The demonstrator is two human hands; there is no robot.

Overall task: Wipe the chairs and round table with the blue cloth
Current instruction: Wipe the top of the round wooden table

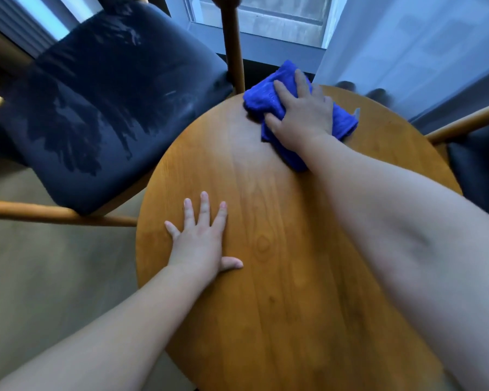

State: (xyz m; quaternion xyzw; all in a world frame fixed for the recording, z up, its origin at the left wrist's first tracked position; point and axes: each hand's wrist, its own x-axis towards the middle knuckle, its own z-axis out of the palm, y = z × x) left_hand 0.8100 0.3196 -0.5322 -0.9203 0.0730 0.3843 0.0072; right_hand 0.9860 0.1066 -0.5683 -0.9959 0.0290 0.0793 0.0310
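Observation:
A round wooden table (280, 277) fills the middle of the view. The bunched blue cloth (261, 97) lies on its far edge, and my right hand (301, 114) presses down on it with fingers spread over the fabric. My left hand (201, 238) rests flat on the table's near left part, fingers apart, holding nothing. A chair with a dark blue cushioned seat (96, 103) and wooden frame stands to the left of the table. A second chair (474, 153) shows partly at the right edge.
A wooden chair post (233, 43) rises just behind the table's far edge, next to the cloth. A window (266, 18) and a pale curtain (421, 46) stand beyond. Grey floor (40, 263) lies at the lower left.

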